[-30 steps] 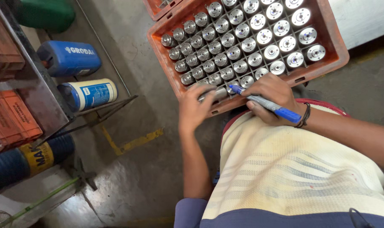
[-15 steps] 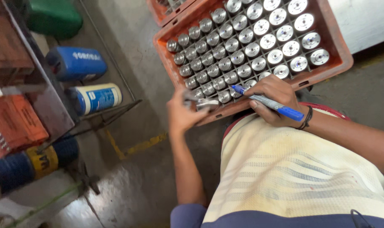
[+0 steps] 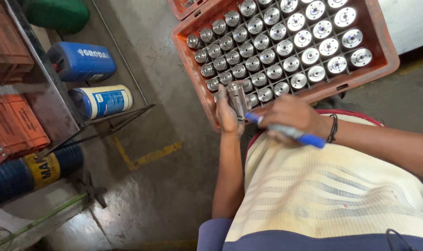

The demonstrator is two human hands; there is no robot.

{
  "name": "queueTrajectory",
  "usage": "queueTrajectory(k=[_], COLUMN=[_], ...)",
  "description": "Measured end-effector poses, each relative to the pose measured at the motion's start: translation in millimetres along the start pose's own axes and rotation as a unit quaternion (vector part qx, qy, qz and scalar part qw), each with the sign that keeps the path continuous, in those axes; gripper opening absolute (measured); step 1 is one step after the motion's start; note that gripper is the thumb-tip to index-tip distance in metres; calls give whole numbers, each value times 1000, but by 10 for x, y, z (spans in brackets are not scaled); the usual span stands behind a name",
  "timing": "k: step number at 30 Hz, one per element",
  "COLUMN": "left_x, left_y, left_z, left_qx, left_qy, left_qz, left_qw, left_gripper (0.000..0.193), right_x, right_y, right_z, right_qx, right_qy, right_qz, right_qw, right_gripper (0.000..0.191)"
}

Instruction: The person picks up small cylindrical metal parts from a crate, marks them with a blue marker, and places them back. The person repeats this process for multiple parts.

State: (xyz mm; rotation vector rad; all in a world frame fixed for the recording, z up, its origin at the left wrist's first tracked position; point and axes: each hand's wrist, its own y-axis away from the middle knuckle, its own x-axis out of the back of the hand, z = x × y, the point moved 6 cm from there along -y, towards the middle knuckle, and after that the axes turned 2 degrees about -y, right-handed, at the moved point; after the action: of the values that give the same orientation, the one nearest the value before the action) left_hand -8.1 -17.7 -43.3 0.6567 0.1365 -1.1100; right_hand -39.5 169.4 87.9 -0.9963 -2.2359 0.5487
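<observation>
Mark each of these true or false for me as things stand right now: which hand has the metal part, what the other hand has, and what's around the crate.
1. The left hand holds a metal cylinder lifted out of the orange crate. True.
2. The right hand is empty. False: it holds a blue marker pen, tip towards the cylinder.
3. The crate's cells hold upright metal cylinders. True.
4. The crate is green. False: it is orange; a green container lies at the top left.
5. A blue canister and a white and blue canister lie on the floor beside a rack. True.
</observation>
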Motion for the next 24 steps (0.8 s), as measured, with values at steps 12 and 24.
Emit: queueTrajectory(k=[12, 24], left_x=[-283, -115], left_y=[152, 291], left_z=[458, 1025], left_qx=[-40, -72], left_qy=[-136, -750], left_qz=[-48, 1], left_qw=[989, 658], left_gripper=[31, 21], right_x=[-18, 163], right_y=[67, 157], right_z=[28, 209], right_qx=[-34, -110], right_qy=[-5, 7], right_qz=[-2, 80], right_qw=[999, 991], right_gripper=[19, 20])
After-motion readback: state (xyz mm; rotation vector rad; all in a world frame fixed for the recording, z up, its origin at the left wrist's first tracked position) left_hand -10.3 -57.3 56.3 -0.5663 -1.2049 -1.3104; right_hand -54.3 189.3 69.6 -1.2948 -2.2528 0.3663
